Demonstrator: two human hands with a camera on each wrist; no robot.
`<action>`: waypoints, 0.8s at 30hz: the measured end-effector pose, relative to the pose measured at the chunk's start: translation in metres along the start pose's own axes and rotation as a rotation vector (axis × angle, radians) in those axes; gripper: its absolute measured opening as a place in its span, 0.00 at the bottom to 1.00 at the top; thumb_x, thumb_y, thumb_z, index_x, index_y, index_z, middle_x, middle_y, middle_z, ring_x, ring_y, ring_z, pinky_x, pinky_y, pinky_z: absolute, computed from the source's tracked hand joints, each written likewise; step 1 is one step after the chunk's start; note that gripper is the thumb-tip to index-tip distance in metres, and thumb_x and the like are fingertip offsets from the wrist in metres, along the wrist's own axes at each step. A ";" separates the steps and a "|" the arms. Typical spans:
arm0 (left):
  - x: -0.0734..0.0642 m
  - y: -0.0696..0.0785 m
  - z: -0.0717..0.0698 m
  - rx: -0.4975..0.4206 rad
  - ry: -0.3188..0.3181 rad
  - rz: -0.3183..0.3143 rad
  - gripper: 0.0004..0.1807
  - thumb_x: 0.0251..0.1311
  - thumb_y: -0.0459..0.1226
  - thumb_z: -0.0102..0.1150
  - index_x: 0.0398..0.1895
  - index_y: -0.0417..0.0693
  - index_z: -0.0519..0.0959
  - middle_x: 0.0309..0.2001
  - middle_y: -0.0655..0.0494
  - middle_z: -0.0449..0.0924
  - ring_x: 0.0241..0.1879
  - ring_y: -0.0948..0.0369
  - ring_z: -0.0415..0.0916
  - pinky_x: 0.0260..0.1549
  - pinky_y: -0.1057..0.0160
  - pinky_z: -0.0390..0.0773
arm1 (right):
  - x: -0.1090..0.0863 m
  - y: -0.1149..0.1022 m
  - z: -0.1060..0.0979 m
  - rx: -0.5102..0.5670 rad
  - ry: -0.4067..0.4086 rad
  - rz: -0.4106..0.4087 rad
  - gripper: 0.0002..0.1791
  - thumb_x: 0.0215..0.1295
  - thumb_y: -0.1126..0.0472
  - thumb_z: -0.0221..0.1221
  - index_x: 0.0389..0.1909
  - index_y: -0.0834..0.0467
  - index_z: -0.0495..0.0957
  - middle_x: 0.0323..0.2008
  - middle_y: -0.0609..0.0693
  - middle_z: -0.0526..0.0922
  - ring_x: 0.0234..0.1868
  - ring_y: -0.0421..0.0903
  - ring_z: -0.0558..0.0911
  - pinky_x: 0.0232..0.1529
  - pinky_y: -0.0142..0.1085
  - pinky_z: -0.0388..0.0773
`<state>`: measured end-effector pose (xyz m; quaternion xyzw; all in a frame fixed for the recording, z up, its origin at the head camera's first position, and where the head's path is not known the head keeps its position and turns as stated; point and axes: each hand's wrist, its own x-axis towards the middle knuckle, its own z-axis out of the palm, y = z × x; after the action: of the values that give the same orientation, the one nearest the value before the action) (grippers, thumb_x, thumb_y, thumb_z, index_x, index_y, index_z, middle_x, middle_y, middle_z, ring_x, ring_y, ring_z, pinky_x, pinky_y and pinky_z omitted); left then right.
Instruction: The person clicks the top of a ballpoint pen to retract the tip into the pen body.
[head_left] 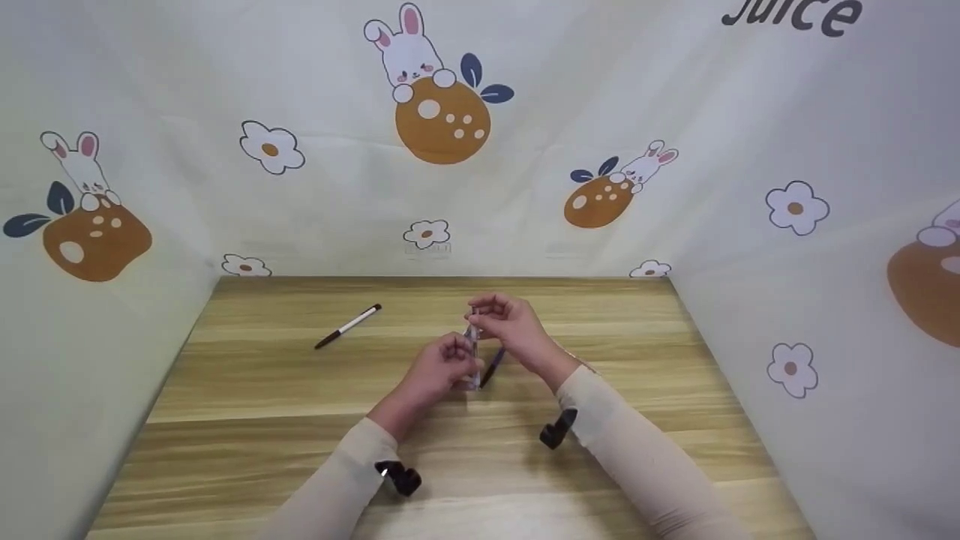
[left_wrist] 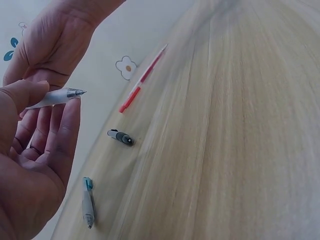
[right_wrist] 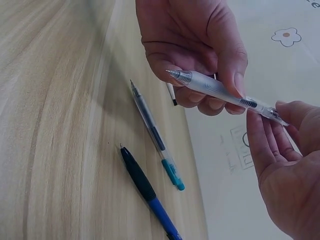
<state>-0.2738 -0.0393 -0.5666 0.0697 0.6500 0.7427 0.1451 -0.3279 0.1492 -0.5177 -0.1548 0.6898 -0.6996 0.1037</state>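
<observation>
Both hands hold one slim retractable pen (right_wrist: 215,89) with a frosted white grip, a metal tip and a clear upper barrel. The left hand (head_left: 442,364) pinches it along the grip with thumb and fingers, leaving the tip exposed. At the other end, the right hand (head_left: 517,326) holds the clip end between thumb and fingers. In the head view the pen's tip points toward the person. Under the hands lies a blue pen with a black grip (right_wrist: 137,175). Next to it in the right wrist view is a clear pen with a teal end (right_wrist: 155,130).
A white pen with dark ends (head_left: 349,326) lies on the wooden table (head_left: 247,420), left of the hands. The left wrist view shows a red-and-white pen (left_wrist: 145,77) and a grey-and-black pen (left_wrist: 120,137). A printed cloth (head_left: 322,202) stands behind and along the sides.
</observation>
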 end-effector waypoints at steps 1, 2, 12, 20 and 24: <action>0.000 0.000 0.000 0.002 0.001 0.001 0.11 0.71 0.28 0.69 0.50 0.38 0.77 0.45 0.48 0.86 0.42 0.55 0.87 0.42 0.51 0.91 | 0.000 0.000 0.000 0.001 0.002 -0.003 0.14 0.75 0.71 0.67 0.59 0.65 0.85 0.51 0.61 0.89 0.51 0.49 0.90 0.52 0.43 0.90; 0.000 0.001 0.000 0.006 0.003 0.001 0.11 0.70 0.28 0.69 0.50 0.38 0.78 0.45 0.48 0.85 0.42 0.55 0.87 0.42 0.52 0.91 | 0.000 0.000 -0.001 0.000 0.003 -0.004 0.14 0.75 0.71 0.67 0.59 0.64 0.85 0.51 0.61 0.90 0.52 0.52 0.90 0.52 0.43 0.90; 0.001 -0.002 0.002 0.011 0.007 0.068 0.11 0.69 0.28 0.71 0.48 0.37 0.78 0.41 0.52 0.82 0.38 0.58 0.86 0.35 0.56 0.91 | -0.004 0.003 -0.003 0.019 0.009 -0.048 0.12 0.75 0.71 0.68 0.56 0.65 0.86 0.47 0.56 0.90 0.52 0.58 0.89 0.50 0.45 0.90; 0.003 -0.001 0.000 0.039 0.008 0.055 0.11 0.69 0.28 0.71 0.49 0.37 0.78 0.42 0.51 0.82 0.39 0.57 0.85 0.35 0.57 0.91 | -0.001 0.004 -0.002 0.021 0.031 -0.048 0.15 0.74 0.72 0.68 0.59 0.65 0.83 0.43 0.53 0.89 0.46 0.50 0.90 0.47 0.42 0.91; 0.002 0.001 0.000 0.049 0.003 0.053 0.11 0.70 0.27 0.70 0.49 0.37 0.78 0.43 0.50 0.83 0.40 0.56 0.86 0.37 0.55 0.91 | 0.000 0.005 -0.003 0.026 0.039 -0.041 0.16 0.73 0.73 0.68 0.59 0.65 0.83 0.43 0.52 0.89 0.45 0.47 0.89 0.47 0.42 0.91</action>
<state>-0.2760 -0.0390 -0.5662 0.0895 0.6662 0.7302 0.1225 -0.3289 0.1517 -0.5227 -0.1538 0.6791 -0.7135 0.0779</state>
